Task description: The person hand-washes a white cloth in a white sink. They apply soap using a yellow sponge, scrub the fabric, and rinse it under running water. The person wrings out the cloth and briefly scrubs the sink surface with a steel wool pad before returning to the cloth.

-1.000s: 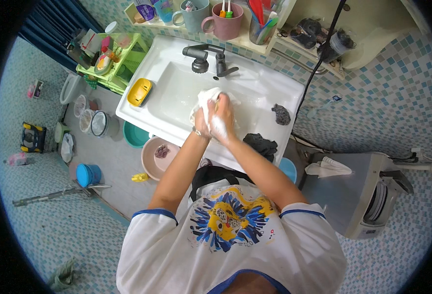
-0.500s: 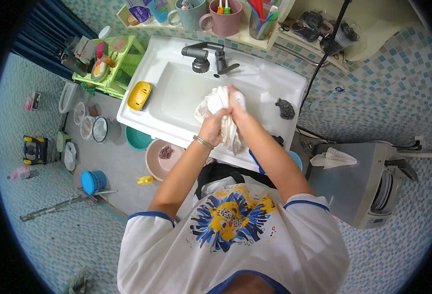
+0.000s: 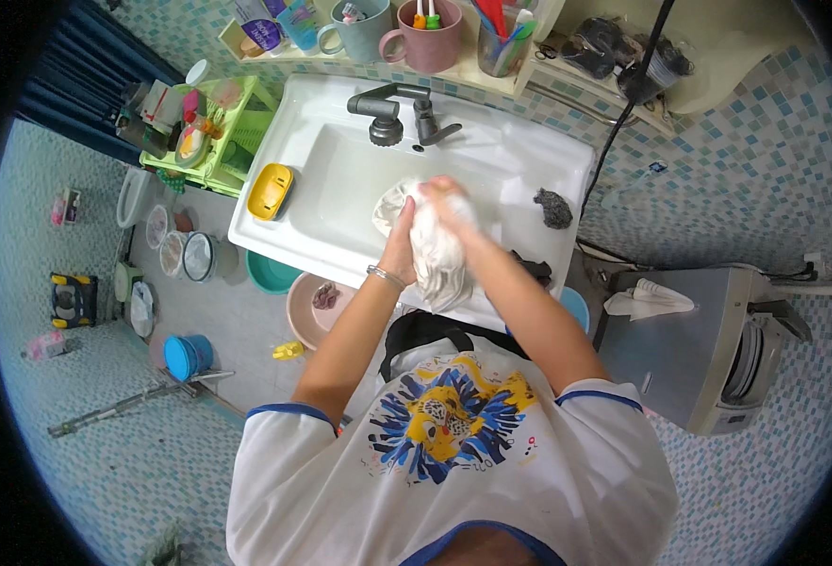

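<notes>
A bunched wet white cloth (image 3: 437, 257) hangs between my two hands over the near part of the white sink (image 3: 326, 226). On its left side my left hand (image 3: 400, 247) presses against the fabric, thumb upward. My right hand (image 3: 455, 219) is closed round the cloth from the right and looks slightly smeared by motion. Part of the cloth spreads toward the basin, and its lower folds reach the sink's front edge. The dark grey faucet (image 3: 402, 113) stands behind my hands. A yellow soap dish (image 3: 271, 191) lies on the left rim.
A dark scouring pad (image 3: 552, 208) sits on the right rim, with a black cloth (image 3: 532, 269) nearer. Cups, including a pink mug (image 3: 425, 38), line the shelf above. Below left are a pink basin (image 3: 314, 307) and a green basin (image 3: 272, 272). A grey washing machine (image 3: 666, 344) stands right.
My hands have shifted on the white cloth: the left hand now lies flatter along its side, and the right has moved slightly down. The cloth looks bulkier between them.
</notes>
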The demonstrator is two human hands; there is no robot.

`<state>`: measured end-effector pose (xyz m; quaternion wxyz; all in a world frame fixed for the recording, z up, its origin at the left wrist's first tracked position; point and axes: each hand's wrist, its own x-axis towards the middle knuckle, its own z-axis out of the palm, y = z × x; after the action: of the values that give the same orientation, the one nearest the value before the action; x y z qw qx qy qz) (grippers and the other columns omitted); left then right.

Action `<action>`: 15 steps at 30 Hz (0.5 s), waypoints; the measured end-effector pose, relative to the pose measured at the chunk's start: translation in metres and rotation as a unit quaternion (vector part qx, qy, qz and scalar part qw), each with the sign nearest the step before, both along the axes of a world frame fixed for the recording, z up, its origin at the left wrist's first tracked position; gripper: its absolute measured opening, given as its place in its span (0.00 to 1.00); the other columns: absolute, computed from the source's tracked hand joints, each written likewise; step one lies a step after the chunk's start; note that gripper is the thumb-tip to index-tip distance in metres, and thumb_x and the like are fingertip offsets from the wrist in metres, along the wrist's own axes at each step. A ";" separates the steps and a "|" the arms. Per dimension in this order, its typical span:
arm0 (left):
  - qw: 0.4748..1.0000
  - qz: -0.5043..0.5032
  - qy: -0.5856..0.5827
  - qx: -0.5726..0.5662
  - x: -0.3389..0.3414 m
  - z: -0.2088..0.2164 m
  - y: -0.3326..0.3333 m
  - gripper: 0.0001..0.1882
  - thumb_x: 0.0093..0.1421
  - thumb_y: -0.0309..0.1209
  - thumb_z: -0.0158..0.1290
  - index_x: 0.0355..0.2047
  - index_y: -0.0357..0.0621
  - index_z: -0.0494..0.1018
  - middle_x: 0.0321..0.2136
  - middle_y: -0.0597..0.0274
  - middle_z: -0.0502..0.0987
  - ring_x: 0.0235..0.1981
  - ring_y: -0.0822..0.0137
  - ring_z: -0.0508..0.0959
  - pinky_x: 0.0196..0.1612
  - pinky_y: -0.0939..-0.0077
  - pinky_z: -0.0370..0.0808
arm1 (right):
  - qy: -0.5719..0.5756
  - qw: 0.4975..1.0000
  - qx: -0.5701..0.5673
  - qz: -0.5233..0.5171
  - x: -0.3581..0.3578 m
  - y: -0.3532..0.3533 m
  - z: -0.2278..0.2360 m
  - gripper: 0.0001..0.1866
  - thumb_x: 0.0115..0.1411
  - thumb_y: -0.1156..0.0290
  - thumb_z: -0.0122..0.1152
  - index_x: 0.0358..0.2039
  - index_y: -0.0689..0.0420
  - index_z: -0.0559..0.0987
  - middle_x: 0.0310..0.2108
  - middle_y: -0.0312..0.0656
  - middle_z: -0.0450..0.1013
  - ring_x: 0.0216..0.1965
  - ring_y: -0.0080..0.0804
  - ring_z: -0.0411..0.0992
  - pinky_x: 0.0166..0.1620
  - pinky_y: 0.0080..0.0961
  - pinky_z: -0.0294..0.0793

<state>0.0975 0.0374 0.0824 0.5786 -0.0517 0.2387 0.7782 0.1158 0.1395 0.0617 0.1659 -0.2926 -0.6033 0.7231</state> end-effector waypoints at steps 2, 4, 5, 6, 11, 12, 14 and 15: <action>0.995 0.039 -0.012 0.092 0.003 -0.005 0.010 0.25 0.61 0.53 0.38 0.47 0.47 0.64 0.40 0.58 0.72 0.42 0.60 0.73 0.44 0.64 0.72 | -0.084 0.963 0.252 0.039 0.008 -0.017 0.015 0.16 0.53 0.61 0.52 0.39 0.56 0.72 0.40 0.51 0.70 0.44 0.48 0.67 0.46 0.35 0.66; 0.999 0.051 -0.003 0.018 0.009 -0.006 0.020 0.24 0.61 0.52 0.37 0.47 0.47 0.64 0.41 0.58 0.71 0.41 0.60 0.73 0.45 0.64 0.71 | -0.060 0.947 0.314 -0.012 -0.010 0.006 -0.022 0.14 0.56 0.63 0.51 0.33 0.62 0.72 0.30 0.48 0.72 0.32 0.40 0.70 0.36 0.32 0.68; 0.998 0.057 0.001 -0.022 0.012 -0.008 0.023 0.24 0.62 0.51 0.36 0.46 0.47 0.65 0.41 0.58 0.71 0.41 0.60 0.73 0.45 0.65 0.71 | -0.050 0.938 0.342 -0.037 -0.016 0.014 -0.037 0.15 0.57 0.63 0.51 0.30 0.65 0.72 0.24 0.46 0.73 0.27 0.37 0.72 0.31 0.30 0.69; 0.994 0.083 0.031 -0.062 0.010 -0.011 0.026 0.21 0.62 0.50 0.35 0.42 0.47 0.65 0.37 0.59 0.71 0.37 0.60 0.72 0.43 0.67 0.71 | -0.095 0.969 0.226 -0.012 -0.014 0.011 -0.010 0.14 0.57 0.64 0.52 0.31 0.65 0.72 0.24 0.48 0.72 0.26 0.34 0.71 0.32 0.31 0.69; 0.970 0.032 0.037 0.240 -0.012 -0.044 0.021 0.18 0.59 0.47 0.36 0.34 0.46 0.64 0.31 0.61 0.68 0.33 0.63 0.69 0.37 0.67 0.69 | -0.090 0.958 0.265 0.060 0.031 -0.034 0.072 0.13 0.55 0.63 0.50 0.37 0.57 0.73 0.35 0.49 0.71 0.41 0.47 0.69 0.43 0.37 0.67; 0.987 0.081 0.033 0.137 -0.005 -0.037 0.019 0.18 0.60 0.46 0.36 0.36 0.45 0.64 0.31 0.60 0.69 0.33 0.62 0.70 0.38 0.67 0.69 | -0.083 0.956 0.276 0.061 0.032 -0.034 0.081 0.13 0.55 0.63 0.50 0.37 0.57 0.73 0.35 0.49 0.71 0.41 0.47 0.69 0.43 0.37 0.67; 0.991 0.123 0.046 0.012 0.001 -0.017 0.023 0.18 0.60 0.45 0.36 0.39 0.45 0.64 0.33 0.59 0.70 0.35 0.61 0.72 0.39 0.66 0.71 | 0.015 0.960 0.278 -0.026 0.022 -0.027 0.053 0.14 0.54 0.64 0.52 0.38 0.56 0.73 0.37 0.49 0.70 0.43 0.47 0.68 0.45 0.37 0.67; 0.990 0.123 0.062 -0.013 0.002 -0.009 0.024 0.18 0.61 0.45 0.36 0.40 0.44 0.64 0.34 0.58 0.71 0.35 0.61 0.73 0.40 0.66 0.71 | 0.009 0.965 0.258 -0.038 0.016 -0.018 0.040 0.13 0.55 0.64 0.52 0.36 0.59 0.73 0.33 0.48 0.71 0.37 0.43 0.69 0.40 0.35 0.67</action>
<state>0.0993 0.0615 0.0737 0.4620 -0.0401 0.2756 0.8420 0.1315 0.1210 0.1018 0.2690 -0.2562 -0.7564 0.5383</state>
